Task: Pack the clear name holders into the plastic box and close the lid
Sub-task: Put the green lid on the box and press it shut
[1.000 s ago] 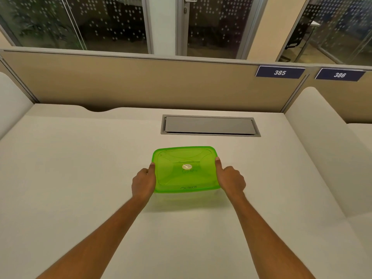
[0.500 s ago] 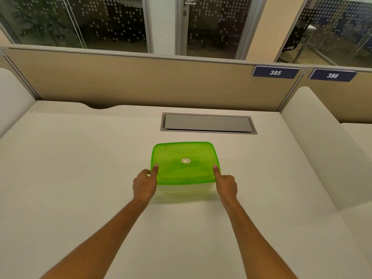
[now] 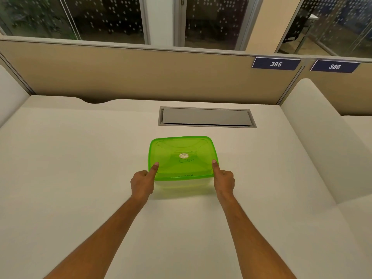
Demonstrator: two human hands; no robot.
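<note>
A clear plastic box point(image 3: 182, 185) stands in the middle of the white desk with its green lid point(image 3: 182, 156) lying flat on top. The lid bears a small round sticker and some handwriting. My left hand point(image 3: 143, 182) sits at the box's near left corner, its thumb pressing on the lid's edge while the fingers curl down the side. My right hand point(image 3: 223, 179) mirrors it at the near right corner, thumb on the lid. The box's contents cannot be made out through the lid, and no name holders lie outside it.
A grey cable hatch point(image 3: 206, 117) is set into the desk behind the box. A beige partition point(image 3: 141, 73) with number plates 385 point(image 3: 275, 63) and 386 point(image 3: 334, 66) closes the back. White side dividers point(image 3: 314, 137) flank the desk.
The box has gone down from a raised hold onto the desk. Both thumbs have shifted from the lid's sides onto its near corners.
</note>
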